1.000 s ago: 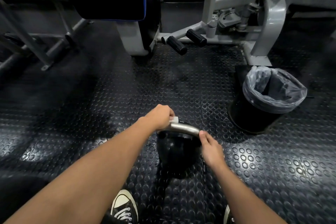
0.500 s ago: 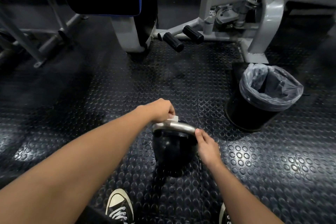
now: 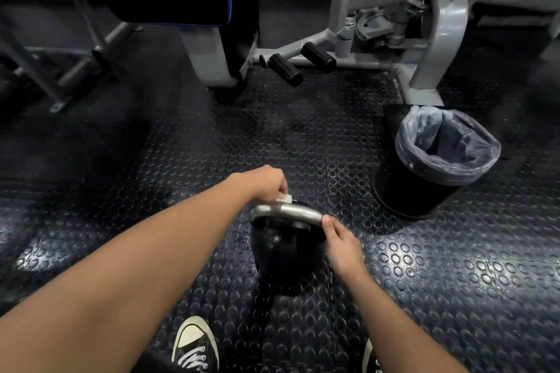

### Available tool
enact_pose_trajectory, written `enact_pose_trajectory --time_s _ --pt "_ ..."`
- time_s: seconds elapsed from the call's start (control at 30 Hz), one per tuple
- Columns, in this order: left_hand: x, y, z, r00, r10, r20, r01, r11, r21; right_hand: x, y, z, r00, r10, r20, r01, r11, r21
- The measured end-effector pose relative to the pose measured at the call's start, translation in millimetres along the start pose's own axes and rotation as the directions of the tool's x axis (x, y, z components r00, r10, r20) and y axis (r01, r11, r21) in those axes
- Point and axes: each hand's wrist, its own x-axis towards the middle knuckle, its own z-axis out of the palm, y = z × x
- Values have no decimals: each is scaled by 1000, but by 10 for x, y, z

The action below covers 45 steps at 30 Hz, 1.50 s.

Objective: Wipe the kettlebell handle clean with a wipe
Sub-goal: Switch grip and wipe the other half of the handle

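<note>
Both hands were on the black round kettlebell [image 3: 281,254], which stood on the studded black rubber floor [image 3: 454,266]. The left hand [image 3: 266,183] pinched a small white wipe [image 3: 285,199] against the far left end of the curved steel handle [image 3: 288,211]; the right hand [image 3: 342,247] gripped its right end. By my judgement, wiping was under way, with most of the bar left to cover.

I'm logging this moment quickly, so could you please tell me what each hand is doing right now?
Left hand: fingers curled, pinching the white wipe against the kettlebell handle.
Right hand: gripping the handle's right end.
</note>
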Motion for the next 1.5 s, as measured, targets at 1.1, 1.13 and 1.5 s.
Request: enact_pose_trajectory --time_s 1.1,1.13,1.5 --pt "24 75 -38 999 40 6 -40 999 22 43 38 0 1000 13 5 -13 1000 -11" --pt "12 104 -46 999 52 -2 -52 998 21 42 36 2 1000 12 7 -12 1000 -13" --pt "-128 47 47 994 -25 -111 17 997 -73 1 4 -4 1000 7 8 -7 1000 19"
